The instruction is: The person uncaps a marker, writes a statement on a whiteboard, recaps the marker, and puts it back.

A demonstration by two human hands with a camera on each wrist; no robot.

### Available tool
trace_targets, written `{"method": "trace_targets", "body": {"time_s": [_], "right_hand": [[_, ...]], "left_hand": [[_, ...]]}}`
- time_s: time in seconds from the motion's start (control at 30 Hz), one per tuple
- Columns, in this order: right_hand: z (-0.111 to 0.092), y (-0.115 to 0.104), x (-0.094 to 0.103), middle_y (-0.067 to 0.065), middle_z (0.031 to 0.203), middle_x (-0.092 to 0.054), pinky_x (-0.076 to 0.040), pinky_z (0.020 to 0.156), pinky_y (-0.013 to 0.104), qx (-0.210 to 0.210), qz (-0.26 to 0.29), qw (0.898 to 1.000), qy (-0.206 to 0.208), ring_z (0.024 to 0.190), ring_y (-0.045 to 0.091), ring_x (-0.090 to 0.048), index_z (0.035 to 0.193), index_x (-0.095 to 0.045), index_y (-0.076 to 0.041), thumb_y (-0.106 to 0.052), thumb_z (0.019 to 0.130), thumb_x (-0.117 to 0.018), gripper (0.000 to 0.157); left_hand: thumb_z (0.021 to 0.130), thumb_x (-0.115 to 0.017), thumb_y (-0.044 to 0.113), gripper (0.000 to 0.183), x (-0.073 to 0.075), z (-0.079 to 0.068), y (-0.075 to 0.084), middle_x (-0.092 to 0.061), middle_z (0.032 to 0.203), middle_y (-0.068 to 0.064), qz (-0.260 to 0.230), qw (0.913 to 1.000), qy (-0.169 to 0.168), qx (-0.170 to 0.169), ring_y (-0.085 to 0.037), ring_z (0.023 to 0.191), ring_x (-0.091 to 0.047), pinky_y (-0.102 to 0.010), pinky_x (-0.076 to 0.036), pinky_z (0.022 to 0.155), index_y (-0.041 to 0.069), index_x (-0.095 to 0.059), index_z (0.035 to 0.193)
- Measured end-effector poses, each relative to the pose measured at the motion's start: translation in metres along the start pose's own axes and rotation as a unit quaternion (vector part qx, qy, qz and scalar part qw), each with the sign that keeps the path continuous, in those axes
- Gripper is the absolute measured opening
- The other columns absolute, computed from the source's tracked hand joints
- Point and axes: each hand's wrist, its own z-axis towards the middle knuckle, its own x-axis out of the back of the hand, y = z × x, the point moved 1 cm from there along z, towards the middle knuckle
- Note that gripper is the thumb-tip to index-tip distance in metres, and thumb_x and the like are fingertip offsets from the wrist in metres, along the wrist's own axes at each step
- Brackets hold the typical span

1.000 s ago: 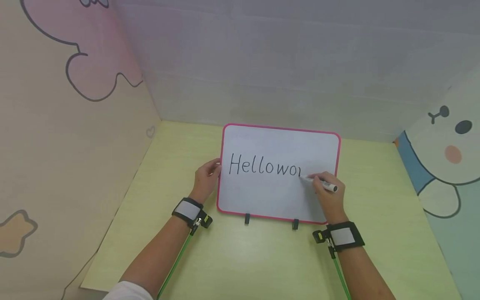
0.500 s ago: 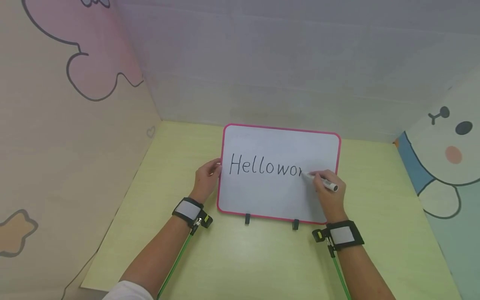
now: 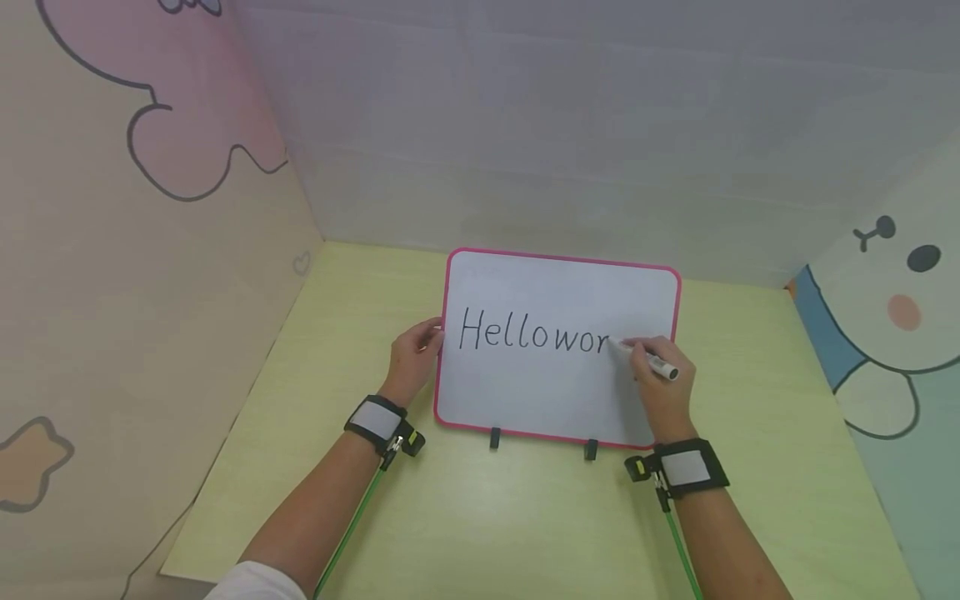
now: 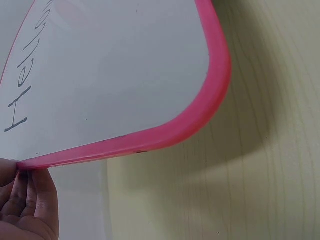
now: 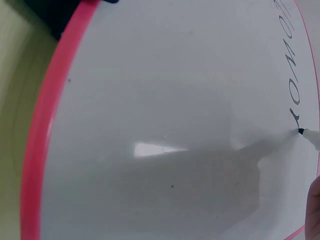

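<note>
A pink-framed whiteboard [image 3: 525, 392] leans tilted on the table, with "Hellowor" handwritten across it in black. My left hand [image 3: 411, 358] grips its left edge; in the left wrist view the thumb and fingers of that hand [image 4: 35, 200] pinch the pink frame [image 4: 165, 135]. Between the fingers of my right hand [image 3: 663, 383] is a white marker [image 3: 660, 365], tip toward the board. The right wrist view has the marker's black tip [image 5: 301, 131] right at the end of the "r", with only part of the hand [image 5: 314, 207] showing at the edge.
Two black stand feet [image 3: 494, 438] stick out under the board's lower edge. The pale yellow table [image 3: 480, 525] reaches to a grey back wall [image 3: 525, 125] and painted side walls. Green cords [image 3: 348, 533] run from the wrist cameras toward the person.
With the marker, my right hand has moved slightly right and up, and the "r" has gained its arm. My left hand stays at the board's edge.
</note>
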Motion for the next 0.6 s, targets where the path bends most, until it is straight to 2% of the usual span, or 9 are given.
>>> {"method": "trace_targets", "body": {"time_s": [0.43, 0.6], "right_hand": [[0.0007, 0.0010, 0.0026, -0.001, 0.072, -0.057, -0.038, 0.052, 0.012, -0.011, -0.002, 1.000, 0.009, 0.060, 0.006, -0.049, 0.085, -0.069, -0.003, -0.009, 0.089, -0.055, 0.015], [0.0003, 0.0013, 0.0038, -0.002, 0.073, -0.058, -0.039, 0.051, 0.014, -0.023, 0.017, 1.000, 0.004, 0.059, 0.008, -0.050, 0.086, -0.069, -0.003, -0.010, 0.090, -0.056, 0.016]], "left_hand": [[0.096, -0.055, 0.017, 0.033, -0.0012, 0.0009, -0.0013, -0.065, 0.114, -0.013, -0.008, 1.0000, -0.002, 0.000, -0.025, 0.107, -0.062, -0.038, -0.051, 0.094, 0.009, -0.059, 0.127], [0.096, -0.055, 0.017, 0.033, 0.0002, 0.0007, -0.0014, -0.065, 0.115, -0.013, -0.008, 1.0000, -0.002, -0.002, -0.025, 0.107, -0.062, -0.038, -0.051, 0.094, 0.009, -0.058, 0.128]]}}
